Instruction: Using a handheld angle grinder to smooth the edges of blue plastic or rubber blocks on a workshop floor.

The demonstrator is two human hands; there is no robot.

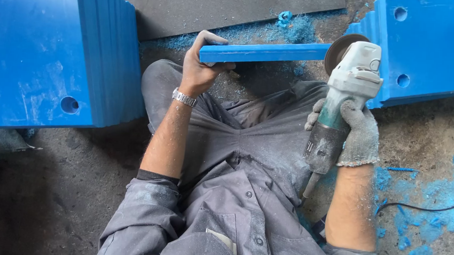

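Observation:
My left hand [199, 65] is bare, with a metal watch at the wrist, and grips the left end of a long blue plastic slab [266, 52] held on edge above my knees. My right hand [357, 130], in a grey knit glove, holds the body of an angle grinder [343, 97]. The grinder's disc [340, 48] touches the right end of the slab's edge. I sit on the floor in grey work clothes dusted with blue powder.
A stack of blue plastic plates with holes [62, 54] stands at the left, another stack [424, 44] at the right. A dark mat [227, 7] lies ahead. Blue shavings [438, 203] and the grinder's black cord [422, 207] lie on the concrete floor.

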